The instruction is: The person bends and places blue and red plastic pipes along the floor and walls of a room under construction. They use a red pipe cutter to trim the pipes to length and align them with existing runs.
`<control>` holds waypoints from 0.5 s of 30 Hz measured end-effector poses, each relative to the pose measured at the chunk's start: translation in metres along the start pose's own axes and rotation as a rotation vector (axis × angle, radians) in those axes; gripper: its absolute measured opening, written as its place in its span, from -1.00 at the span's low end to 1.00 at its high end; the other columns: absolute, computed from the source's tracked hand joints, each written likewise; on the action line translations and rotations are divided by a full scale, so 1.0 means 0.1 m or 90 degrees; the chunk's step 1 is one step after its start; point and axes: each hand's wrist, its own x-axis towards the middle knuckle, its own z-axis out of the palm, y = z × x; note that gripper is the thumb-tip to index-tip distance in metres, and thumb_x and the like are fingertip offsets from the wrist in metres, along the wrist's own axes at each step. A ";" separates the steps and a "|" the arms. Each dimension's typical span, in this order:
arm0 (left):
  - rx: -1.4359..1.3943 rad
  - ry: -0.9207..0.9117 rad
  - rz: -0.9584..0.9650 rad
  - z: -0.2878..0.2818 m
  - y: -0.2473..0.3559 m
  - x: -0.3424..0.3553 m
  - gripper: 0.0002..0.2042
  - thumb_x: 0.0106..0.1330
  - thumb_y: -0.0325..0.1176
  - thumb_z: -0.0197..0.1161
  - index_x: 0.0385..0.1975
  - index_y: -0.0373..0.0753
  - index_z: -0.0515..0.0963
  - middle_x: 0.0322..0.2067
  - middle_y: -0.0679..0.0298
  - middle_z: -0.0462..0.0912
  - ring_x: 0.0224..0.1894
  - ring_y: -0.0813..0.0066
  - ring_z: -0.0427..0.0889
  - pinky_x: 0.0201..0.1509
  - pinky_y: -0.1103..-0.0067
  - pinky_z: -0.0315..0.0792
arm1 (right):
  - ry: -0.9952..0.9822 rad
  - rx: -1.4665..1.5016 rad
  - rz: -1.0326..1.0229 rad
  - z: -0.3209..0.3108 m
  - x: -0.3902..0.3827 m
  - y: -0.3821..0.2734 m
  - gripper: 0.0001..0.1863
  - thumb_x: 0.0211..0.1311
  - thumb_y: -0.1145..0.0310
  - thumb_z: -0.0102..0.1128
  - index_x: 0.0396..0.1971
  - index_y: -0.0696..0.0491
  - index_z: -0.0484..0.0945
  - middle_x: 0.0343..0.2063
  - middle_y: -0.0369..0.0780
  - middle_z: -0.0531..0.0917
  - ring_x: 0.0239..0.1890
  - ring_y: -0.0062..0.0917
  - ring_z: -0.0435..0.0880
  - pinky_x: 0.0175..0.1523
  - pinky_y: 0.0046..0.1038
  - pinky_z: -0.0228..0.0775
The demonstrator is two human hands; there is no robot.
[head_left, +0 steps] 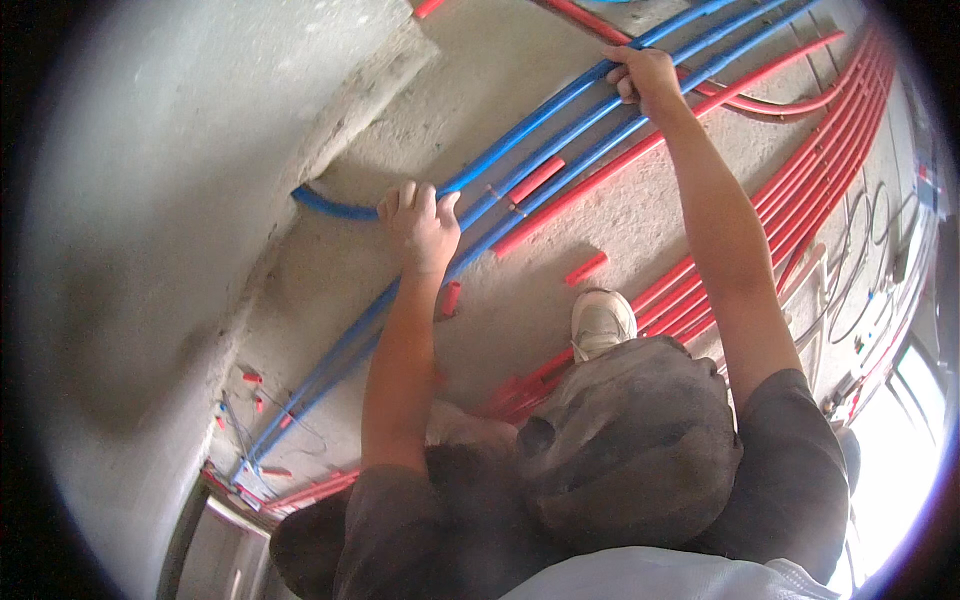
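Observation:
My left hand (422, 228) is closed over a blue pipe (530, 124), close to where that pipe bends toward the wall. Farther along the same pipe, at the upper right, my right hand (650, 78) grips it with curled fingers. Part of the pipe is hidden under each hand. Two more blue pipes, a middle one (575, 134) and a nearer one (590, 161), run alongside it across the floor. Between these two lies a short red pipe piece (537, 180). A long red pipe (600, 180) runs beside the nearer blue one.
A concrete wall (170, 200) rises on the left. Several red pipes (820, 160) run in a bundle on the right. Loose red offcuts, one (586, 268) near my shoe (602, 325) and another (452, 298) by my left forearm, lie on the rough concrete floor.

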 end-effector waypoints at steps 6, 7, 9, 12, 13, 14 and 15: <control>-0.083 0.022 -0.008 0.10 -0.06 -0.05 -0.71 0.14 -0.29 0.51 -0.47 -0.21 0.46 -0.33 0.19 0.49 -0.11 0.04 0.51 0.01 0.16 0.33 | 0.016 -0.039 0.032 -0.04 0.04 -0.02 -0.75 0.23 0.33 0.44 -0.41 0.22 0.61 -0.55 -0.12 0.65 -0.76 -0.62 0.36 -0.67 -0.51 0.18; -0.093 0.027 -0.006 0.09 -0.06 -0.04 -0.71 0.14 -0.30 0.51 -0.47 -0.21 0.46 -0.32 0.19 0.49 -0.10 0.04 0.51 0.01 0.16 0.33 | 0.016 -0.044 0.035 -0.05 0.04 -0.03 -0.74 0.23 0.32 0.45 -0.40 0.22 0.61 -0.55 -0.12 0.65 -0.76 -0.63 0.36 -0.67 -0.51 0.17; -0.112 0.026 -0.012 0.07 -0.04 -0.04 -0.71 0.13 -0.31 0.52 -0.47 -0.22 0.46 -0.31 0.19 0.49 -0.08 0.03 0.50 0.03 0.16 0.33 | 0.013 -0.054 0.039 -0.05 0.04 -0.05 -0.73 0.24 0.30 0.46 -0.40 0.21 0.62 -0.55 -0.13 0.65 -0.77 -0.64 0.35 -0.68 -0.52 0.14; -0.109 0.030 -0.009 0.09 -0.05 -0.05 -0.71 0.11 -0.33 0.52 -0.47 -0.21 0.46 -0.31 0.19 0.49 -0.07 0.02 0.50 0.04 0.15 0.32 | -0.003 -0.064 0.041 -0.08 0.10 -0.02 -0.72 0.27 0.28 0.47 -0.42 0.17 0.59 -0.56 -0.17 0.64 -0.79 -0.64 0.32 -0.70 -0.52 0.06; -0.109 0.025 -0.011 0.09 -0.04 -0.05 -0.72 0.10 -0.33 0.52 -0.47 -0.21 0.46 -0.30 0.18 0.49 -0.07 0.02 0.50 0.04 0.15 0.32 | -0.004 -0.066 0.051 -0.08 0.12 -0.02 -0.72 0.27 0.28 0.47 -0.43 0.15 0.58 -0.57 -0.17 0.64 -0.79 -0.65 0.32 -0.70 -0.52 0.04; -0.109 0.020 -0.015 0.09 -0.04 -0.06 -0.72 0.10 -0.33 0.52 -0.47 -0.21 0.47 -0.30 0.18 0.49 -0.07 0.02 0.49 0.04 0.15 0.32 | -0.001 -0.075 0.043 -0.06 0.06 -0.03 -0.71 0.26 0.28 0.49 -0.43 0.13 0.55 -0.58 -0.18 0.63 -0.79 -0.65 0.32 -0.70 -0.53 0.03; -0.109 0.020 -0.012 0.10 -0.05 -0.06 -0.72 0.10 -0.33 0.52 -0.47 -0.21 0.47 -0.30 0.19 0.49 -0.07 0.02 0.49 0.05 0.15 0.31 | -0.015 -0.082 0.039 -0.07 0.08 -0.02 -0.70 0.25 0.25 0.51 -0.41 0.11 0.56 -0.58 -0.19 0.63 -0.78 -0.65 0.34 -0.69 -0.53 0.07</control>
